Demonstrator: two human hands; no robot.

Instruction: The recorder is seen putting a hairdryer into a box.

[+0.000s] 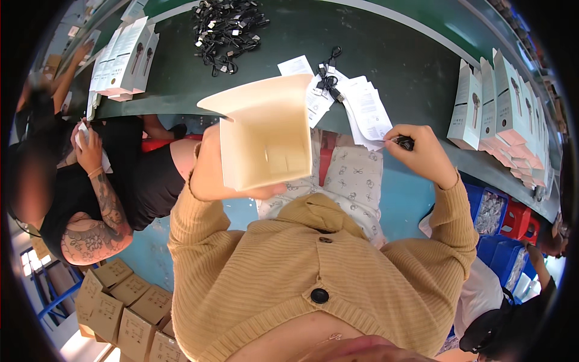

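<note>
Green belt; left hand grips open cardboard box.

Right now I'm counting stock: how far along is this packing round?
Done: white boxes stand closed in a row on the right of the green table, with more at the left. In hand: the left hand holds an open, empty box; the right hand pinches a small black part at the leaflets. Left: a heap of black cables lies unpacked.

A single head-worn fisheye camera looks steeply down, close over the person's tan ribbed sweater, facing the dark green desk; its rim seems blurred.
</note>
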